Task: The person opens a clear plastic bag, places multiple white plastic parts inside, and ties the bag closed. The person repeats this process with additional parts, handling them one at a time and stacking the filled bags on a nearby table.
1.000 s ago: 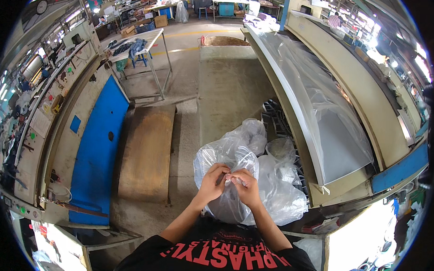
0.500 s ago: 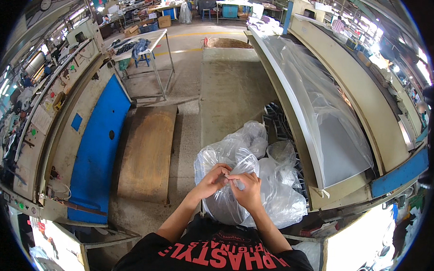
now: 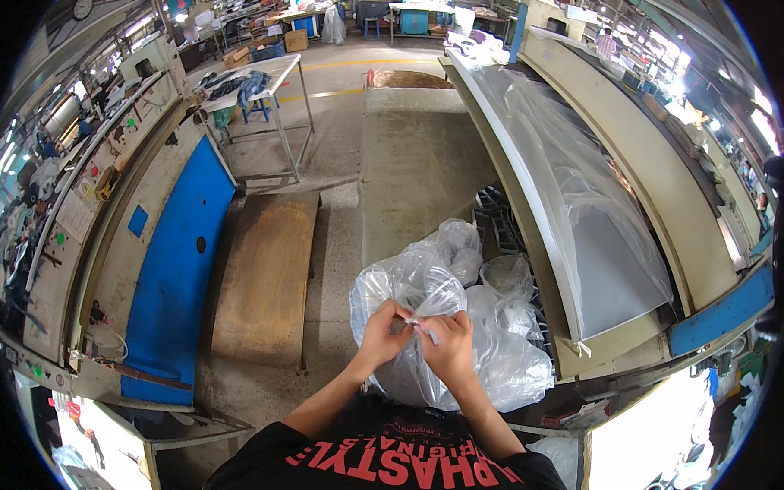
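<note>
A large clear plastic bag (image 3: 408,284) lies in front of me, bulging and crumpled, with more clear plastic (image 3: 513,357) spread to its right. My left hand (image 3: 385,333) is closed in a pinch on a gathered bit of the bag. Right beside it, my right hand (image 3: 446,340) pinches the same gathered bit, the fingertips of both hands nearly meeting. A small whitish twist of plastic shows between them. What the bag contains cannot be made out.
At my left stands a machine with a blue panel (image 3: 173,272), beside a low wooden platform (image 3: 266,279). To the right runs a long machine bed (image 3: 612,261) under clear sheeting. Dark racks (image 3: 497,216) sit beside the bag. A metal-legged table (image 3: 282,68) holds dark cloth farther off.
Both hands stay at the gathered plastic, with slight finger movement. The right fingers have shifted a little, and more of the whitish twist shows between the fingertips.
</note>
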The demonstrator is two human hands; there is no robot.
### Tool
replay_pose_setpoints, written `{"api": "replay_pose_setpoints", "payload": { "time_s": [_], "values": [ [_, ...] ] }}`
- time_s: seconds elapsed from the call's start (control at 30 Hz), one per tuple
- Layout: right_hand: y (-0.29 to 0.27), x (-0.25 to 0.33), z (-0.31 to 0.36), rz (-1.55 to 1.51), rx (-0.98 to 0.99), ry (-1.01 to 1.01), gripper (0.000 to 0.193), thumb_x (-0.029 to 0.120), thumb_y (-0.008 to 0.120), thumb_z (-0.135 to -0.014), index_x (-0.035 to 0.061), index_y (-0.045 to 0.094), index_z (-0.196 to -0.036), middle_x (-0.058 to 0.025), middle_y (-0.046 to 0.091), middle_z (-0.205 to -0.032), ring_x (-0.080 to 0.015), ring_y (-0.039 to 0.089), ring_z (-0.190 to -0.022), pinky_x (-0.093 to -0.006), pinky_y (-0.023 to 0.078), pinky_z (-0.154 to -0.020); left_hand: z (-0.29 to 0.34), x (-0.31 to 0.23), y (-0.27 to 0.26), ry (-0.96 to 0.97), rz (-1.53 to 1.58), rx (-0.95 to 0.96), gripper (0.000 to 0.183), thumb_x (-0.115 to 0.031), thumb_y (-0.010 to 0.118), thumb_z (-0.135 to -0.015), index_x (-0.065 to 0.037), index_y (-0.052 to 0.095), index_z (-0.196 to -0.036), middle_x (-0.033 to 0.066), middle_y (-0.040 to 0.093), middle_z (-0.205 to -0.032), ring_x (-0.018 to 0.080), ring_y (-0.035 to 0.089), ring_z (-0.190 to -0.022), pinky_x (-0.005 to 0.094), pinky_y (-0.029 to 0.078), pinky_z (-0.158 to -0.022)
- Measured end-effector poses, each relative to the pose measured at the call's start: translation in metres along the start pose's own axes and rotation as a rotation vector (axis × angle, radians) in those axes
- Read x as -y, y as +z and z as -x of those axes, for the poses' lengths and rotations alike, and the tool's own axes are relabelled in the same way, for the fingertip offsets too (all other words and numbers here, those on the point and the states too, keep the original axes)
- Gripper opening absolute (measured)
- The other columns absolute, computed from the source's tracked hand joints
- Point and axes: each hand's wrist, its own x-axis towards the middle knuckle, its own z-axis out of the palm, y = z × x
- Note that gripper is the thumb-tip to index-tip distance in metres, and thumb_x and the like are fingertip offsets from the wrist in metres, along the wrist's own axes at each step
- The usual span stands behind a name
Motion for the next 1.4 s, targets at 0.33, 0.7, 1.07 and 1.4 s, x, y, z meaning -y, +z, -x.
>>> {"api": "replay_pose_setpoints", "payload": {
  "time_s": [0.33, 0.7, 1.07, 1.4],
  "values": [
    [0.006, 0.014, 0.007, 0.095, -0.054, -0.069, 0.014, 0.013, 0.081, -0.084, 0.0119, 0.068, -0.088, -0.0047, 0.067, -0.086, -0.0311, 0.06, -0.084, -0.0442, 0.044, -0.077, -0.004, -0.002, 0.01, -0.018, -0.372, -0.042, 0.024, 0.0, 0.073, -0.083, -0.005, 0.067, -0.105, 0.0123, 0.066, -0.093, 0.0312, 0.068, -0.085, 0.0412, 0.053, -0.074],
    [0.018, -0.006, 0.015, 0.161, 0.082, -0.062, 0.013, 0.018, 0.069, -0.089, 0.0091, 0.063, -0.082, -0.009, 0.067, -0.081, -0.033, 0.062, -0.082, -0.0489, 0.045, -0.074, -0.014, 0.007, 0.015, -0.37, 0.283, -0.077, 0.029, -0.022, 0.073, -0.103, -0.004, 0.058, -0.087, -0.0016, 0.055, -0.077, 0.0074, 0.049, -0.071, 0.029, 0.041, -0.062],
    [0.003, -0.026, 0.047, -0.045, 0.238, -0.098, 0.021, 0.019, 0.07, -0.092, 0.0096, 0.06, -0.075, -0.0092, 0.064, -0.072, -0.0319, 0.062, -0.075, -0.0467, 0.043, -0.077, -0.025, -0.005, 0.033, -0.199, -0.408, -0.105, 0.032, -0.028, 0.068, -0.1, -0.002, 0.061, -0.083, 0.0179, 0.066, -0.084, 0.0389, 0.064, -0.077, 0.0487, 0.049, -0.07],
    [0.022, -0.102, -0.001, -0.342, 0.043, 0.586, 0.022, 0.019, 0.063, -0.103, 0.0009, 0.068, -0.091, -0.0073, 0.065, -0.076, -0.0183, 0.061, -0.067, -0.0336, 0.05, -0.065, 0.01, -0.056, -0.017, -0.144, -0.8, 0.307, 0.057, -0.058, 0.063, -0.095, -0.006, 0.068, -0.071, 0.0184, 0.066, -0.066, 0.0419, 0.067, -0.068, 0.052, 0.054, -0.076]
  ]
}}
